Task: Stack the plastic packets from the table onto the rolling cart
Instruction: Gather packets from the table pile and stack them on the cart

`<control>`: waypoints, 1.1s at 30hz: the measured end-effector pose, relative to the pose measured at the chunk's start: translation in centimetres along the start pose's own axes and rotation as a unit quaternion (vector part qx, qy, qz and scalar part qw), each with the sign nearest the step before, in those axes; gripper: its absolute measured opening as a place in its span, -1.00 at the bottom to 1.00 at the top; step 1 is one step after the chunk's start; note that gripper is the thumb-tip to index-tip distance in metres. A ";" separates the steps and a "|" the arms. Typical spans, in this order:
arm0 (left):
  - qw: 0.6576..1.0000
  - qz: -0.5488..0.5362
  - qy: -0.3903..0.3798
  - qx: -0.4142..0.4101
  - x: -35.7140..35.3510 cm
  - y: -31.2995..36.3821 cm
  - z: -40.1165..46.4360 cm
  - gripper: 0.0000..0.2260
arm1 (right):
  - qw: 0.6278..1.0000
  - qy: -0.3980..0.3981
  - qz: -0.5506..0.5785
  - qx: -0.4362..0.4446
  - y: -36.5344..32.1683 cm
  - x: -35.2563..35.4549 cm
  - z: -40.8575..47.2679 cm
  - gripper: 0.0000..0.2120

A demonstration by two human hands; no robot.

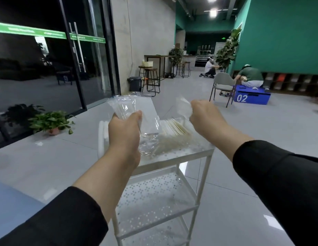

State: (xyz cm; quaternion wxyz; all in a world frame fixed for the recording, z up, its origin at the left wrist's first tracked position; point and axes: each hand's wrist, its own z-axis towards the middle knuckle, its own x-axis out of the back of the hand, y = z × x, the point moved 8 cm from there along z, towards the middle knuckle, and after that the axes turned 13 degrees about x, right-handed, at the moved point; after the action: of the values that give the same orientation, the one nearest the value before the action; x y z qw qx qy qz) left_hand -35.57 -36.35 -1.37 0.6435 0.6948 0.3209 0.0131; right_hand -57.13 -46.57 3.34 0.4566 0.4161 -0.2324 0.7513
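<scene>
A white rolling cart with perforated shelves stands in front of me. Several clear plastic packets of thin pale sticks lie on its top shelf. My left hand grips a clear plastic packet above the cart's left side. My right hand holds another clear packet above the cart's right side; its fingers are curled round the packet's end. Both packets are off the shelf.
A blue table corner shows at lower left. A potted plant sits on the floor by the glass doors. Further off are a grey chair, a blue box, stools, a bin and two crouching people.
</scene>
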 end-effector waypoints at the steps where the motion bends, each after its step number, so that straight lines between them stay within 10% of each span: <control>1: 1.000 0.006 -0.003 -0.001 -0.2 -0.1 0.1 -0.90 | 1.000 -0.014 -0.026 0.005 -0.3 -0.5 0.2 -0.72; 9: 0.998 0.055 -0.022 -0.026 -0.9 -0.3 1.4 -0.91 | 0.989 -0.120 -0.085 0.011 -1.7 -3.5 1.0 -0.89; 33: 0.983 0.134 0.015 -0.123 0.9 4.1 1.0 -0.91 | 0.974 -0.217 0.009 0.058 -1.4 -4.1 -2.4 -0.09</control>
State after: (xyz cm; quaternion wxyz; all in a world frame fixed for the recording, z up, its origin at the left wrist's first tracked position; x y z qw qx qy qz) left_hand -32.65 -36.67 1.79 0.7116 0.6468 0.2305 0.1488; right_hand -55.92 -46.21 -1.48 0.3639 0.5930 -0.2858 0.6590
